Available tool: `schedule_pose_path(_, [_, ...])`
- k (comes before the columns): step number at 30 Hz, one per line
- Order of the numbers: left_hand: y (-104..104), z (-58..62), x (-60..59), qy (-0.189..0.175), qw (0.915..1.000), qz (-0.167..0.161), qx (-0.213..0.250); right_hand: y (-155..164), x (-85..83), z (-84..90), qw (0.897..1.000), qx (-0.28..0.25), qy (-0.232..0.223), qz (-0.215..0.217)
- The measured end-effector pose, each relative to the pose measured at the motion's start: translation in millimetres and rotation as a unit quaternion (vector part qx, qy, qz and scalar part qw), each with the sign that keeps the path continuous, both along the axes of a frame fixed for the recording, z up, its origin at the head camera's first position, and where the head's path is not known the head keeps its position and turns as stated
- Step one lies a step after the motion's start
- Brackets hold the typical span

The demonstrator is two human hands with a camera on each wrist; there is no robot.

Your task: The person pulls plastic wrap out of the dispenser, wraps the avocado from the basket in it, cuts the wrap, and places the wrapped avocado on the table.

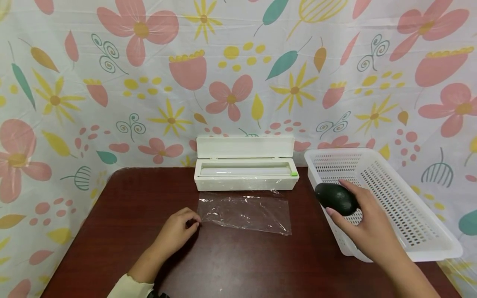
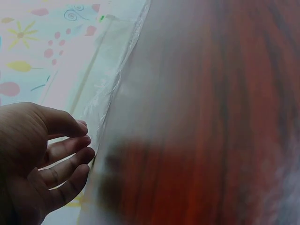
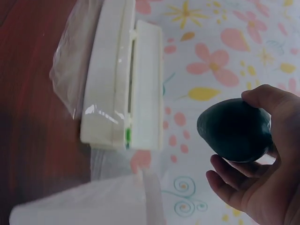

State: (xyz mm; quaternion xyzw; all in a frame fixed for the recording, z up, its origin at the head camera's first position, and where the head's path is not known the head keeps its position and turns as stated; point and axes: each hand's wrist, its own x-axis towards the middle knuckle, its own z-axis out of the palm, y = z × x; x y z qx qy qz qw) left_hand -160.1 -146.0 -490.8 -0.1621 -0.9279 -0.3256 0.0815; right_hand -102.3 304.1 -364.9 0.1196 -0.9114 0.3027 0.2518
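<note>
My right hand [image 1: 372, 223] grips a dark green avocado [image 1: 336, 199] above the left side of a white plastic basket [image 1: 439, 248]. In the right wrist view the avocado [image 3: 234, 130] sits between the thumb and the fingers. A sheet of clear plastic wrap [image 1: 246, 213] runs from the front of a white wrap dispenser box [image 1: 246, 184] onto the table. At the sheet's left edge, the thumb and fingertips of my left hand [image 1: 175, 229] pinch the wrap. The left wrist view also has this hand [image 2: 51, 154] at the film's edge.
The dispenser's lid [image 1: 245, 147] stands raised at the back, with the roll [image 1: 246, 170] inside and a green slider [image 1: 294, 174] at its right end. Behind the dark red-brown table [image 1: 231, 265] hangs a flower-patterned curtain [image 1: 231, 62]. The slotted basket overhangs the table's right edge.
</note>
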Motion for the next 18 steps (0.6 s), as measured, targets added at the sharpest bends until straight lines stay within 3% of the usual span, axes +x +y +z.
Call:
schedule_pose_path(5, [0,0.1,0.6,-0.010,0.9999,-0.001,0.009,-15,0.1,-3.7,0.998,-0.013,-0.054,-0.005])
schedule_pose_path(9, [2,-0.8,0.9,-0.023,0.9997,-0.005,0.012,-26,-2.1,-8.5,0.998,-0.015,-0.067,-0.003])
schedule_pose_path(18, [1,-2.6,1.3,-0.030,0.9994,-0.010,0.015,-47,-14.4,-20.4,0.998,-0.014,-0.033,0.056])
